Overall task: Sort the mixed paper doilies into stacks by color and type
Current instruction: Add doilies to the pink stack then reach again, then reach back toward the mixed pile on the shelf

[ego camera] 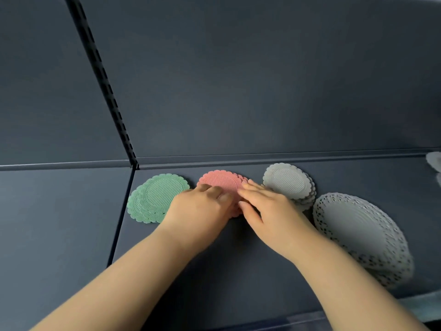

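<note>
The left hand point(202, 206) has its fingers curled down onto the near left edge of the pink doily stack point(222, 180), with the thumb hidden beneath the hand. The right hand point(267, 207) lies with straight, spread fingers against the near right edge of the same stack, holding nothing. The two hands almost meet over the stack's near side, and both bare forearms reach in from the near edge.

The pink doilies sit on a dark blue shelf point(238, 271), close to its back wall. Just left of them lies a green doily stack point(155, 198), slightly fanned and partly under the left hand. To the right is a small white scalloped doily stack point(288, 182), close beside the right hand. Nearer and further right is a large white lace doily stack point(358, 230) with a perforated rim. At the far right edge another white doily point(434, 161) shows in part. A slotted black upright point(102, 75) runs up the back wall at the left.
</note>
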`<state>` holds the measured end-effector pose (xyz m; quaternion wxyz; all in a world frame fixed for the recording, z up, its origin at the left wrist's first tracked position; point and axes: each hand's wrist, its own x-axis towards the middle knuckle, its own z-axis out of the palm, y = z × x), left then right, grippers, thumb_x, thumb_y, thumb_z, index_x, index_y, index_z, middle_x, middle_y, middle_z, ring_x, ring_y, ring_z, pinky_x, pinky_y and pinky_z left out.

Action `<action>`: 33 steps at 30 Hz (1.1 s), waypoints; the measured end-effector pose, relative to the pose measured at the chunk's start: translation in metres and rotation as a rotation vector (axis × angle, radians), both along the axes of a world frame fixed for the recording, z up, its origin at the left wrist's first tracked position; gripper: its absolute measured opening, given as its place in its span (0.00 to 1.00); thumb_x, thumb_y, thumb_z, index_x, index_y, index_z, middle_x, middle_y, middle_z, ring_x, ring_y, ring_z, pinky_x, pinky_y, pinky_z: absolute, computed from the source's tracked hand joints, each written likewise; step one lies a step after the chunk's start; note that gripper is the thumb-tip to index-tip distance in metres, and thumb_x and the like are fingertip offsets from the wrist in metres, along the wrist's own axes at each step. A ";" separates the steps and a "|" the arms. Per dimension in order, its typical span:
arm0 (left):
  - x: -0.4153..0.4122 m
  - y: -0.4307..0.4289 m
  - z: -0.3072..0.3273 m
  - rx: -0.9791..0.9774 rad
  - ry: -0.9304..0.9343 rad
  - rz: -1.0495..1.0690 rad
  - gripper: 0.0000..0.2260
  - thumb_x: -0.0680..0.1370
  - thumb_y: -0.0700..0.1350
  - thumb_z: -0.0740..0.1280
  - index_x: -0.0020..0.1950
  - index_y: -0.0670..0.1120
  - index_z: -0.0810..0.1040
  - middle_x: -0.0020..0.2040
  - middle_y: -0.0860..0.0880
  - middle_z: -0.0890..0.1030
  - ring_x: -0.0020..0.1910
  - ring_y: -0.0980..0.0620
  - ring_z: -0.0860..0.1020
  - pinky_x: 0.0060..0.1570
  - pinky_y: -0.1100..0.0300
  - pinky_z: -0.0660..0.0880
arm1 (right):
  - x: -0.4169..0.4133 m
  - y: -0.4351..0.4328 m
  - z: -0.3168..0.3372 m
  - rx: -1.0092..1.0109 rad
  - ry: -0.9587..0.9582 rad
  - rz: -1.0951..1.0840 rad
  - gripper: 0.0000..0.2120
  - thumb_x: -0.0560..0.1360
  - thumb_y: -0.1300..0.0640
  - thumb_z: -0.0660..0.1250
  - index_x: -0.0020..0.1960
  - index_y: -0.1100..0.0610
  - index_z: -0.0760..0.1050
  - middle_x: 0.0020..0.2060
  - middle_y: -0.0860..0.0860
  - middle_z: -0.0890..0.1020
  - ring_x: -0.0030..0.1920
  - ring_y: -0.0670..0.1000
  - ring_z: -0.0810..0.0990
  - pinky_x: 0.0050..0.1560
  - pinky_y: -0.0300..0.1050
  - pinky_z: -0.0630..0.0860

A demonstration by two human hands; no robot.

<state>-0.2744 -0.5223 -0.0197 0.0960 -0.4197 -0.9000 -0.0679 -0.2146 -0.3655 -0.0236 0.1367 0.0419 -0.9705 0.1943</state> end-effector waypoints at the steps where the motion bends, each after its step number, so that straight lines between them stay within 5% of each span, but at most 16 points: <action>1: 0.005 -0.002 0.005 0.036 -0.002 0.000 0.20 0.78 0.54 0.49 0.57 0.51 0.77 0.47 0.51 0.81 0.48 0.46 0.79 0.39 0.55 0.77 | 0.003 0.000 0.000 0.017 -0.002 0.009 0.17 0.78 0.55 0.59 0.65 0.56 0.71 0.68 0.50 0.70 0.70 0.45 0.62 0.65 0.28 0.47; 4: 0.021 -0.004 0.013 0.081 0.002 0.041 0.13 0.79 0.49 0.57 0.59 0.49 0.77 0.48 0.50 0.81 0.49 0.45 0.78 0.42 0.54 0.77 | 0.015 0.003 0.001 0.062 -0.012 0.027 0.18 0.78 0.54 0.58 0.67 0.54 0.69 0.69 0.48 0.68 0.71 0.43 0.60 0.64 0.26 0.45; 19: 0.221 0.118 -0.001 0.160 0.047 0.096 0.12 0.76 0.47 0.60 0.55 0.48 0.79 0.46 0.50 0.82 0.45 0.46 0.80 0.40 0.53 0.77 | 0.216 0.134 0.011 0.222 -0.039 0.031 0.26 0.75 0.42 0.55 0.72 0.45 0.59 0.71 0.39 0.62 0.71 0.38 0.56 0.65 0.30 0.46; 30: 0.330 0.222 -0.015 0.204 0.028 0.011 0.12 0.72 0.47 0.67 0.54 0.47 0.82 0.48 0.50 0.83 0.48 0.46 0.81 0.44 0.54 0.79 | 0.352 0.240 -0.010 0.096 -0.114 -0.171 0.25 0.76 0.42 0.55 0.72 0.44 0.58 0.70 0.37 0.61 0.68 0.36 0.59 0.58 0.25 0.51; 33: 0.329 0.237 -0.017 0.200 0.058 0.017 0.13 0.72 0.47 0.67 0.55 0.47 0.81 0.50 0.49 0.83 0.53 0.45 0.80 0.53 0.48 0.76 | 0.352 0.253 -0.015 0.036 -0.096 -0.188 0.24 0.75 0.43 0.57 0.71 0.44 0.61 0.68 0.37 0.64 0.67 0.36 0.61 0.60 0.29 0.56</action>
